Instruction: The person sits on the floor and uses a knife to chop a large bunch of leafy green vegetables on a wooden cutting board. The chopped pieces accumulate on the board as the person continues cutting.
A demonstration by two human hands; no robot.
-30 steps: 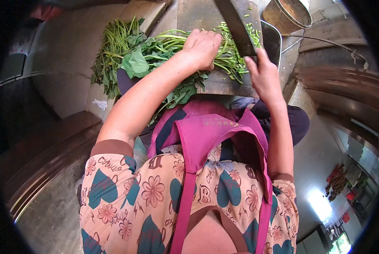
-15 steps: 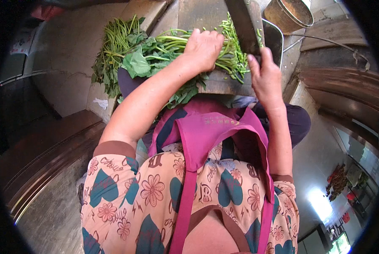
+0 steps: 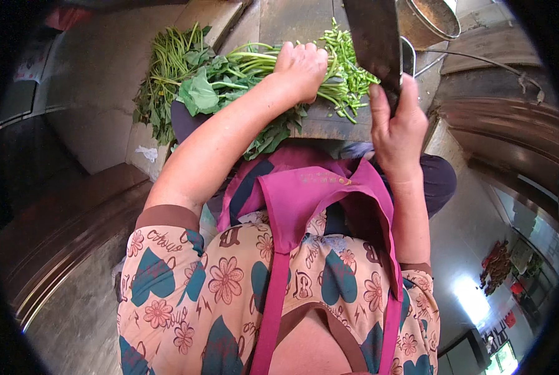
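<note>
My left hand (image 3: 301,70) is closed over a bunch of green leafy stems (image 3: 254,59), pressing it onto a wooden board (image 3: 320,128). Broad leaves (image 3: 199,92) of the bunch spread out to the left, partly under my forearm. Chopped green stem pieces (image 3: 348,53) lie just right of that hand. My right hand (image 3: 399,125) grips a cleaver (image 3: 374,40) with a wide dark blade. The blade is raised at the right of the cut pieces, and its far end runs out of the picture. My fingers hide most of its handle.
Another heap of leafy stems (image 3: 170,75) lies at the left. Beyond my right hand, a metal-rimmed container (image 3: 408,57) shows partly behind the cleaver. A worn bucket (image 3: 426,25) stands at the far right, with a cable (image 3: 492,61) beside it.
The cleaver and my right hand have moved right and toward me, away from the bunch. More of the chopped stems shows now. My left hand has barely shifted.
</note>
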